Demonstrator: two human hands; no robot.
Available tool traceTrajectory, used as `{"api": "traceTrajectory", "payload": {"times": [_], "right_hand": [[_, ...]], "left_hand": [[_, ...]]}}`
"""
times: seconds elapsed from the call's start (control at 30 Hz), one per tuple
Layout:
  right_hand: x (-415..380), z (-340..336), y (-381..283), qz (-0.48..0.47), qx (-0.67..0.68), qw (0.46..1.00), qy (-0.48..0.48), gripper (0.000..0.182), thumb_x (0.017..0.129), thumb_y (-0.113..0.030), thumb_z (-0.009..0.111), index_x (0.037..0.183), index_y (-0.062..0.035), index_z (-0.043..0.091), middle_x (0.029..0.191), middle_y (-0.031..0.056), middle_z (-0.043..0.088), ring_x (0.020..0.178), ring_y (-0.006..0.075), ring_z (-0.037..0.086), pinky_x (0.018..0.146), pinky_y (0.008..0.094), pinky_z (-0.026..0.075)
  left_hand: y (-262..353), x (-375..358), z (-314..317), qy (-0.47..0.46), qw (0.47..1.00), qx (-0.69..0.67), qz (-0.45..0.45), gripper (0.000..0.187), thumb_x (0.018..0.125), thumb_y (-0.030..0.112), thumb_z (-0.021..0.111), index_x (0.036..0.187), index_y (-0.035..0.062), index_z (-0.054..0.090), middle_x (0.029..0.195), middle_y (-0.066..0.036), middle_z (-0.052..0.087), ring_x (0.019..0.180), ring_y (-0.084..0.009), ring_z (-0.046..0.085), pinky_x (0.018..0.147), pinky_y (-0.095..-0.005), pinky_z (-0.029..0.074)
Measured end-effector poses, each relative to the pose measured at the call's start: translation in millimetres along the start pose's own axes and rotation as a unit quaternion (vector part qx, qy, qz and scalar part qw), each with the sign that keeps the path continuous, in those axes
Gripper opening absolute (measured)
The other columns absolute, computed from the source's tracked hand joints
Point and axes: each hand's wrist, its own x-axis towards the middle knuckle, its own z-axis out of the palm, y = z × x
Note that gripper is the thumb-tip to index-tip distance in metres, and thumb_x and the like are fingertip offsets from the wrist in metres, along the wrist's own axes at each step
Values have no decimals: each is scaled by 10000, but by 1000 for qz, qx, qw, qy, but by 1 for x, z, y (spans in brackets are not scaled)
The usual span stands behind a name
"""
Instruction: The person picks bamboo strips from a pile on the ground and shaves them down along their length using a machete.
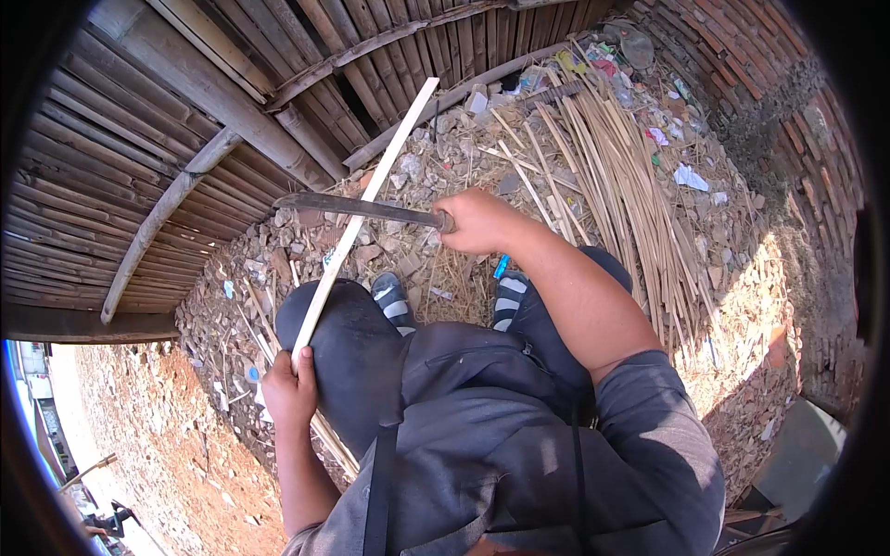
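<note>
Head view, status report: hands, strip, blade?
Left hand shut on bamboo strip, near its lower end. Right hand shut on knife, blade laid across strip. Nothing blocking; cut strips piled beyond.

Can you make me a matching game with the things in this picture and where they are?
Things:
1. bamboo strip
2. blade
3. pile of split sticks
4. striped sandals

Places:
A. held in the right hand
B. on the feet, on the rubble
C. held in the left hand
D. lying on the ground by the brick wall

Pairs: 1-C, 2-A, 3-D, 4-B
</note>
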Motion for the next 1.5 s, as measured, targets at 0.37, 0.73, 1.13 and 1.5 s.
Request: {"api": "traceTrajectory", "payload": {"times": [0.37, 0.73, 1.13, 1.5], "right_hand": [[5, 6, 17, -41, -36, 998, 35, 299, 782, -238, 745, 1040, -92, 709, 876, 210, 709, 864, 413, 694, 778, 494, 550], [3, -11, 22, 22, -24, 998, 54, 350, 796, -268, 751, 1090, -81, 713, 883, 223, 709, 890, 409, 694, 810, 487, 544], [2, -11, 17, 11, -46, 999, 22, 424, 807, -259, 748, 1189, -80, 700, 990, 210, 727, 944, 393, 698, 852, 473, 549], [-5, 2, 1, -10, -25, 999, 39, 350, 794, -248, 746, 1104, -89, 718, 870, 221, 710, 863, 406, 697, 791, 480, 552]], "left_hand": [[-3, 1, 1, -2, 1000, -2, 3, 492, 978, 385, 665, 699, 14, 502, 549, -191, 541, 494, -389, 560, 497, -461, 419], [-4, 0, 1, 4, 1000, 13, 7, 501, 979, 403, 657, 701, 16, 502, 567, -212, 554, 524, -426, 573, 517, -492, 432], [-4, 1, 1, -2, 1000, 12, 2, 498, 981, 410, 655, 712, 16, 512, 565, -205, 556, 527, -411, 590, 511, -478, 439], [-4, 0, 2, 3, 1000, -8, 1, 507, 982, 405, 661, 704, 15, 492, 552, -202, 538, 505, -410, 567, 496, -478, 416]]}}
